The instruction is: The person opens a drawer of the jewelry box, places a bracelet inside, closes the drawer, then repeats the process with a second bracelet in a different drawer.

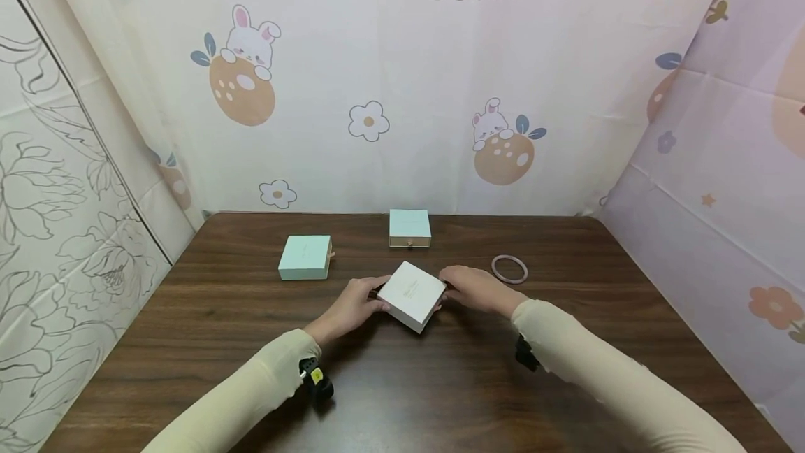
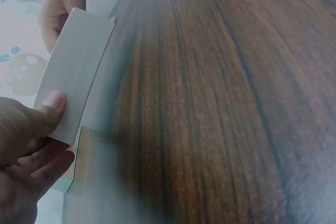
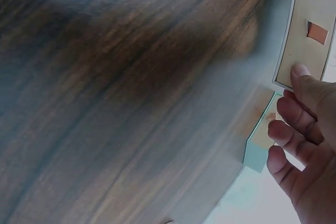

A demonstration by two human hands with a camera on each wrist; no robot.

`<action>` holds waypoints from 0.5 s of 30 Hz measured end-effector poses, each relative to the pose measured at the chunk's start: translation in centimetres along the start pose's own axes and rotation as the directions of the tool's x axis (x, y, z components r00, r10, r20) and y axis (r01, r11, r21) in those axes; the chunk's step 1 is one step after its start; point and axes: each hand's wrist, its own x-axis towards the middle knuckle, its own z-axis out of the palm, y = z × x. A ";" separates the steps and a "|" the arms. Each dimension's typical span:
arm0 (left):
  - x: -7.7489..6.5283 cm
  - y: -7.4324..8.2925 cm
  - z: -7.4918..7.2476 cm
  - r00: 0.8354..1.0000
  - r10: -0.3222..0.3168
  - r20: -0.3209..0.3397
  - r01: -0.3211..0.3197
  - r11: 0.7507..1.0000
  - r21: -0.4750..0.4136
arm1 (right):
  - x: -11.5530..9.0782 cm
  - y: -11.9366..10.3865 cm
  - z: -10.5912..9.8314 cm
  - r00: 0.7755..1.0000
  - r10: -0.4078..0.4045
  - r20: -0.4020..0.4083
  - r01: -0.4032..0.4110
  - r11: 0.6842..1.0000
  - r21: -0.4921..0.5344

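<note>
Between both hands, tilted over the table, is a small white drawer-style gift box (image 1: pixel 411 291) with gold lettering on its lid. My left hand (image 1: pixel 357 305) grips its left corner, the thumb on the box's side and the fingers underneath in the left wrist view. At the opposite corner, my right hand (image 1: pixel 474 289) holds the box, with its thumb (image 3: pixel 302 72) pressed on the beige drawer face beside a brown ribbon tab (image 3: pixel 317 33). The other right fingers curl below the edge.
A mint green box (image 1: pixel 305 257) lies on the left of the brown wooden table (image 1: pixel 440 397), its tab facing right. Another mint box (image 1: pixel 409 227) sits at the back edge, tab forward. A pinkish-purple ring (image 1: pixel 511 282) lies right of my right hand. Patterned curtains (image 1: pixel 377 40) enclose the table.
</note>
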 end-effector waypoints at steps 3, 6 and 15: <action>0.1 -0.1 0.0 1.000 -0.003 -0.009 0.003 1.000 -0.007 | -0.3 0.1 0.0 1.000 -0.018 -0.015 0.018 1.000 0.000; 0.2 -0.2 0.0 1.000 0.004 -0.024 -0.004 1.000 -0.018 | -0.6 0.0 0.0 0.999 -0.030 -0.032 0.030 1.000 0.001; 0.6 -0.5 -0.1 0.997 -0.001 -0.079 -0.009 0.992 -0.125 | -1.2 -0.2 0.0 0.999 -0.020 -0.050 0.021 0.999 0.025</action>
